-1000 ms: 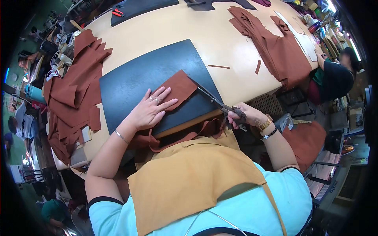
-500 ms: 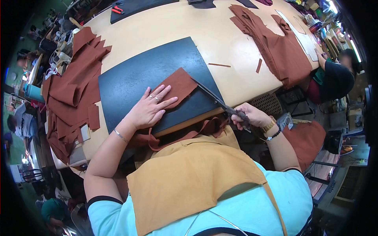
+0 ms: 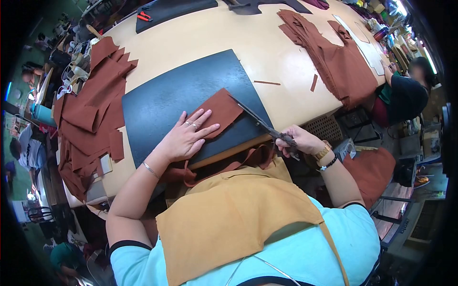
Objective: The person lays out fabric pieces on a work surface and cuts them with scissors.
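Observation:
A rectangular reddish-brown piece of leather or cloth (image 3: pixel 223 113) lies on a dark cutting mat (image 3: pixel 157 102) at the table's near edge. My left hand (image 3: pixel 187 136) rests flat on its left part, fingers spread. My right hand (image 3: pixel 299 141) grips long dark scissors (image 3: pixel 260 121) by their wrapped handles. The blades point up and left, with their tips at the upper right corner of the brown piece. Whether the blades are parted I cannot make out. Brown material (image 3: pixel 253 157) hangs below the mat's front edge, by the tan apron (image 3: pixel 234 214).
Brown material is piled at the left (image 3: pixel 90 114) and in a long stack (image 3: pixel 334 62) at the right. Two thin brown strips (image 3: pixel 267 83) lie right of the mat. Red-handled pliers (image 3: pixel 144 17) sit on a far dark mat. A co-worker (image 3: pixel 405 93) is at the right edge.
The view has shifted slightly. The brown piece sits a little further right and lower, my left hand moving with it. The scissor tips remain close to its upper right corner.

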Available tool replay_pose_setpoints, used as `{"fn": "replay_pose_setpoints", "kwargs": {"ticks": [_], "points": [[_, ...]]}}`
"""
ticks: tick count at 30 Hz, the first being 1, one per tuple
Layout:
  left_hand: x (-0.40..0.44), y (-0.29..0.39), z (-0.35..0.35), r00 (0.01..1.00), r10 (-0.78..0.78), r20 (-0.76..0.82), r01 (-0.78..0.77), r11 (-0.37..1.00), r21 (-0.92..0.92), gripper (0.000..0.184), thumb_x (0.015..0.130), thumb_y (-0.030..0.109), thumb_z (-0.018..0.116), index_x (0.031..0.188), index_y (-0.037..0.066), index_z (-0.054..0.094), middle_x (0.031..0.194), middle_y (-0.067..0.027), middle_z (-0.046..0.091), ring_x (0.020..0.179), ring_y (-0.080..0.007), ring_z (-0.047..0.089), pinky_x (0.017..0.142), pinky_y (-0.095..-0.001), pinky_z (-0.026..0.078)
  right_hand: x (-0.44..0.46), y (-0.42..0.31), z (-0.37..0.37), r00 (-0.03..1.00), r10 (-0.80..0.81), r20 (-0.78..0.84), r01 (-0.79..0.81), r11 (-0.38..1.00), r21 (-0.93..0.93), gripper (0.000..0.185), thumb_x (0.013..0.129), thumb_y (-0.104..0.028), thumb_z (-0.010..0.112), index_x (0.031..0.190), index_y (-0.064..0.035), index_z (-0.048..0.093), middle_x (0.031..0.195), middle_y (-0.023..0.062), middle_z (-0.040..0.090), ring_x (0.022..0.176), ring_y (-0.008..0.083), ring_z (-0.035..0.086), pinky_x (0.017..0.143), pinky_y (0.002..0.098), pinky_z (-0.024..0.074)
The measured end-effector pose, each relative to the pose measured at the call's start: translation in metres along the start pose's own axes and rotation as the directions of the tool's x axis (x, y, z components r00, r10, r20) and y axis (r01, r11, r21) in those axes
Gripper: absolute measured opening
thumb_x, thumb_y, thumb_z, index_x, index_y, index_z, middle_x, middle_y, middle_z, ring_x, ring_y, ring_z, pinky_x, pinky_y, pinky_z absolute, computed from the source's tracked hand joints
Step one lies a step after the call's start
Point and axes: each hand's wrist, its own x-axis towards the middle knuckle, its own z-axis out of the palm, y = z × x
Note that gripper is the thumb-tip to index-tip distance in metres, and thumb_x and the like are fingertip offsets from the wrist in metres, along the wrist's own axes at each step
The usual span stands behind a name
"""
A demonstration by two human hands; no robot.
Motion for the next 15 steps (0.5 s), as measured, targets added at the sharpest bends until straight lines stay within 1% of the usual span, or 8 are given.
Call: {"fn": "replay_pose_setpoints", "kwargs": {"ticks": [5, 8, 11, 14, 15], "points": [[0.000, 0.001, 0.000, 1.000, -0.009, -0.012, 0.009, 1.000, -0.015, 0.055, 0.088, 0.022, 0.044, 0.143, 0.026, 0.040, 0.155, -0.0107, 0.021, 0.143, -0.0316, 0.017, 0.112, -0.0601, 0.013, -0.007, 0.003, -0.002, 1.000, -0.005, 0.002, 0.005, 0.999, -0.051, 0.033, 0.087, -0.034, 0.068, 0.075, -0.0048, 0.061, 0.062, 0.0000, 0.059, 0.052, 0.0061, 0.056, 0.050, 0.0203, 0.0474], [0.000, 0.000, 0.002, 1.000, 0.003, -0.016, -0.003, 1.000, -0.004, 0.056, 0.087, 0.022, 0.043, 0.143, 0.025, 0.041, 0.155, -0.0108, 0.021, 0.143, -0.0319, 0.017, 0.112, -0.0603, 0.014, -0.006, 0.001, -0.001, 1.000, -0.001, 0.011, 0.001, 0.999, -0.038, 0.032, 0.088, -0.034, 0.068, 0.076, -0.0049, 0.061, 0.061, 0.0000, 0.059, 0.052, 0.0063, 0.057, 0.050, 0.0205, 0.0474], [-0.001, 0.003, 0.003, 0.999, 0.043, 0.001, -0.043, 0.999, 0.020, 0.056, 0.086, 0.021, 0.043, 0.142, 0.024, 0.041, 0.155, -0.0111, 0.021, 0.143, -0.0323, 0.018, 0.111, -0.0606, 0.015, -0.003, -0.011, 0.005, 0.999, 0.030, -0.020, -0.030, 1.000, -0.009, 0.031, 0.088, -0.033, 0.068, 0.077, -0.0050, 0.061, 0.061, 0.0002, 0.059, 0.053, 0.0066, 0.057, 0.050, 0.0203, 0.0471], [-0.002, 0.006, 0.003, 0.999, 0.034, -0.010, -0.033, 0.999, 0.012, 0.057, 0.084, 0.020, 0.043, 0.142, 0.024, 0.042, 0.155, -0.0113, 0.021, 0.143, -0.0327, 0.018, 0.111, -0.0610, 0.016, 0.003, -0.008, 0.002, 0.998, 0.049, -0.026, -0.049, 0.999, 0.002, 0.031, 0.088, -0.033, 0.068, 0.078, -0.0049, 0.061, 0.061, 0.0004, 0.058, 0.053, 0.0068, 0.057, 0.049, 0.0201, 0.0468], [-0.002, 0.006, 0.003, 0.999, 0.030, -0.013, -0.030, 0.999, 0.011, 0.058, 0.084, 0.020, 0.043, 0.142, 0.024, 0.042, 0.155, -0.0114, 0.021, 0.143, -0.0328, 0.019, 0.111, -0.0610, 0.016, 0.004, -0.006, 0.000, 0.999, 0.033, -0.021, -0.034, 0.999, -0.010, 0.031, 0.088, -0.033, 0.068, 0.078, -0.0049, 0.061, 0.061, 0.0005, 0.058, 0.052, 0.0068, 0.057, 0.049, 0.0201, 0.0468]]}}
